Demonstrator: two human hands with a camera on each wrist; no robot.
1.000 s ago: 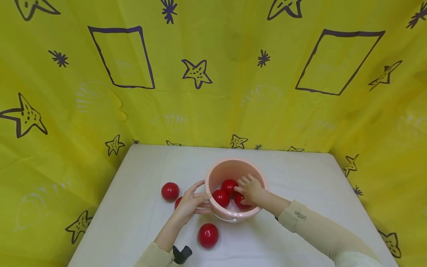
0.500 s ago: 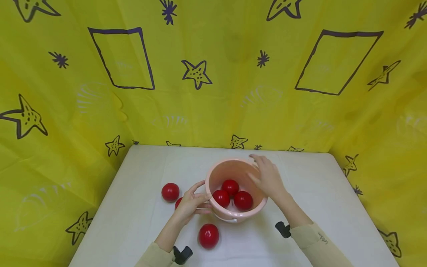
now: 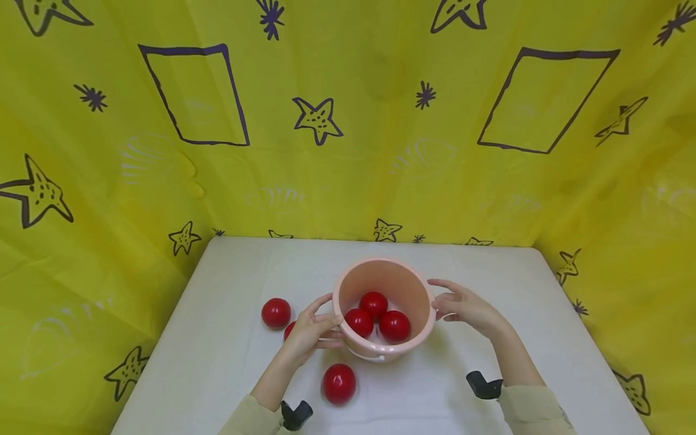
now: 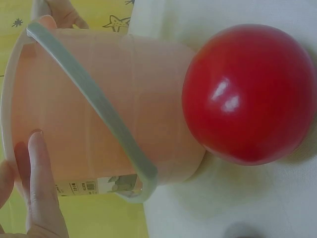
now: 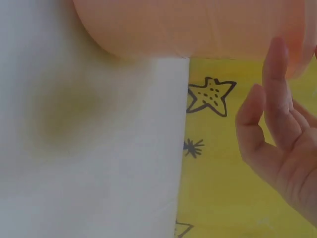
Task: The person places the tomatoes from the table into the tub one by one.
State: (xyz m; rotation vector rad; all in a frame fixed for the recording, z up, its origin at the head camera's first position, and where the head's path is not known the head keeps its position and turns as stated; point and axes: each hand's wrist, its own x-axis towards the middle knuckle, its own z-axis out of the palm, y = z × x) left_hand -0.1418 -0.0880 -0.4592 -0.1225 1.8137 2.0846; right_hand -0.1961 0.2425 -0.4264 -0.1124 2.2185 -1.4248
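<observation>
Head view: right hand (image 3: 464, 308) drawn out of the bucket (image 3: 402, 284), now at its rim

Far left on the tabletop (image 3: 500, 284), a loose red ball (image 3: 275, 313) is seen; beside it a second red ball (image 3: 289, 330) is partly covered by the left hand (image 3: 307, 338). The left grip is closed on the bucket's left rim. Just in front, a third red ball (image 3: 339, 384) is left lying. At centre the bucket is held upright, three red balls (image 3: 373, 305) bunched inside, its handle (image 4: 101, 105) hung down. And here's the change: a second ago those balls were being touched; now the right grip is brought round to the right rim, fingers spread and loosely bent, no firm hold shown. Attention, it is judged, has been shifted from balls to bucket.
</observation>
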